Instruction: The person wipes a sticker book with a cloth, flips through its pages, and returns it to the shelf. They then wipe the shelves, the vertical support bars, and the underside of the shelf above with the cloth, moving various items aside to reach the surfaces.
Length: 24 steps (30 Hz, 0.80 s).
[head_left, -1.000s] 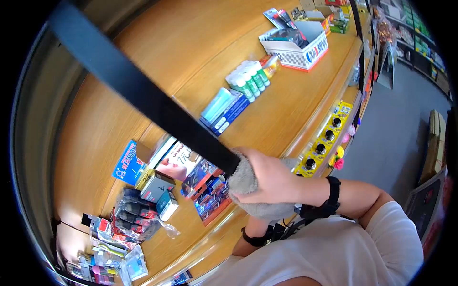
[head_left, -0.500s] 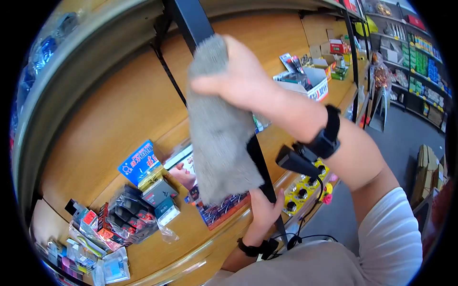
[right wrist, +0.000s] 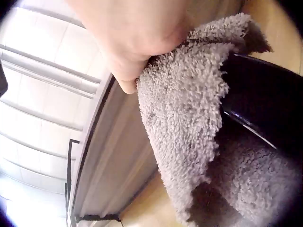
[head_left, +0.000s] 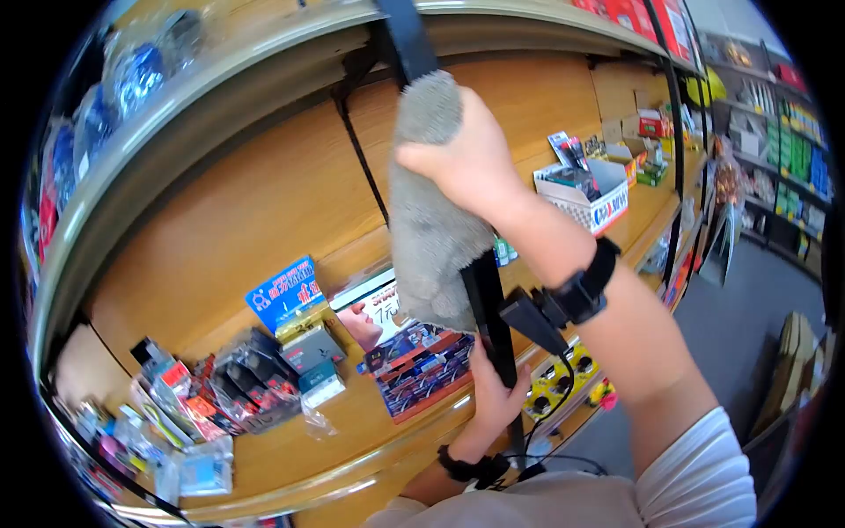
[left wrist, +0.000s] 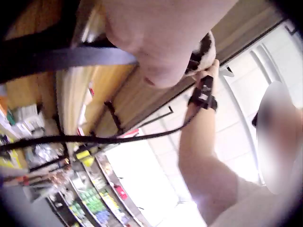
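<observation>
Shelf (head_left: 273, 471) | grey cloth (head_left: 431, 238) hangs lengthwise along black post (head_left: 489, 304) | right hand (head_left: 475, 158) grips

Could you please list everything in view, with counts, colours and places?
cloth: one, grey, around the post
post: one, black, before the wooden shelf
wooden shelf: one, brown, behind post
upper shelf: one, pale, across top
blue card: one, blue, left of post
open box: one, white, right of post
yellow packs: several, yellow, along shelf front
other packets: uncountable, mixed, on shelves
floor: one, grey, right
straps: two, black, on wrists
left hand: one, bare, at post
right hand: one, bare, gripping cloth
</observation>
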Motion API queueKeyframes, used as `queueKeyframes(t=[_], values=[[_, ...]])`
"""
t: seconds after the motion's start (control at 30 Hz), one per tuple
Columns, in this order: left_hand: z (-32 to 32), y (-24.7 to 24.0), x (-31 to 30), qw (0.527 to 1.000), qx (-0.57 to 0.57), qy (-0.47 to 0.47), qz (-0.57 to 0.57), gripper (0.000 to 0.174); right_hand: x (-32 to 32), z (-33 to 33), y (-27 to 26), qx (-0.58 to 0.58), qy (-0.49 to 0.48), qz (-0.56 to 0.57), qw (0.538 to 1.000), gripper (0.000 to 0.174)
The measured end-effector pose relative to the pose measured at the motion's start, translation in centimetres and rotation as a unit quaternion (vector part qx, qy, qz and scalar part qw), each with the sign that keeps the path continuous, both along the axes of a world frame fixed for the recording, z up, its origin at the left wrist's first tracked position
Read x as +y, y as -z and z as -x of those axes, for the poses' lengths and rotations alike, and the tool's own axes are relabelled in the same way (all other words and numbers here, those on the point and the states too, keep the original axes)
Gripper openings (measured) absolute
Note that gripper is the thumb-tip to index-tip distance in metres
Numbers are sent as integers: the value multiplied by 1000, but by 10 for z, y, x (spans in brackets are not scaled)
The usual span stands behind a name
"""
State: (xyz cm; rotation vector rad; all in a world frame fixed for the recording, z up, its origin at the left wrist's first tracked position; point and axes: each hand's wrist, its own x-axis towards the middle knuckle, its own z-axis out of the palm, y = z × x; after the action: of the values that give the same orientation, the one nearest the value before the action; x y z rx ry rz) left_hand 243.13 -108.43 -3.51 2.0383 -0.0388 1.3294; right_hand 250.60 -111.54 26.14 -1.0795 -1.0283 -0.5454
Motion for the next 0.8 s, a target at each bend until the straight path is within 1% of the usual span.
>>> queueKeyframes(t=[0.03,0.07,0.1,0.17,0.23,0.27,0.3,0.33,0.4,0.43,0.47,0.53,0.57,0.6,0.67,0.7,0.73,0.77,0.8], values=[[10,-6,-6,999,-19,-48,2,81,-1,3,7,-3,7,3,1000,56],[16,-14,-11,994,-67,-14,85,79,-2,6,13,-6,13,4,1000,58],[23,-23,-15,980,-112,22,166,78,-2,6,16,-7,20,5,1000,60],[39,-59,-23,961,-225,93,134,76,2,4,27,-12,16,-13,1000,58],[60,-92,-21,973,-153,126,117,76,1,9,35,-23,27,-29,999,59],[65,-111,-18,973,-120,147,130,76,2,9,40,-29,32,-29,999,59],[63,-128,-13,971,-99,159,147,77,2,8,46,-35,36,-30,998,58],[53,-143,-8,969,-113,164,147,77,1,7,51,-43,39,-29,998,58],[18,-167,21,986,-102,109,67,82,-6,13,66,-25,46,28,998,60],[8,-176,27,988,-60,100,101,83,-11,14,69,-30,52,62,996,60],[19,-194,23,947,17,245,206,83,-14,7,72,-43,73,110,990,58],[12,-195,30,942,-7,268,202,79,-19,10,76,11,-61,120,991,56],[6,-200,37,941,-17,279,190,78,-22,12,71,40,-127,121,984,55],[5,-199,39,936,-35,276,215,65,-27,15,64,56,-160,136,976,54],[4,-192,48,955,-58,248,150,57,-39,17,63,116,-220,171,953,52],[9,-192,50,964,-65,231,117,54,-42,15,63,109,-243,176,948,52],[13,-190,51,973,-81,195,95,44,-43,10,64,105,-266,180,941,53],[17,-190,56,970,-77,201,117,42,-44,6,68,105,-287,183,934,53],[20,-194,65,966,-70,208,138,41,-45,2,75,78,-262,214,938,53]])
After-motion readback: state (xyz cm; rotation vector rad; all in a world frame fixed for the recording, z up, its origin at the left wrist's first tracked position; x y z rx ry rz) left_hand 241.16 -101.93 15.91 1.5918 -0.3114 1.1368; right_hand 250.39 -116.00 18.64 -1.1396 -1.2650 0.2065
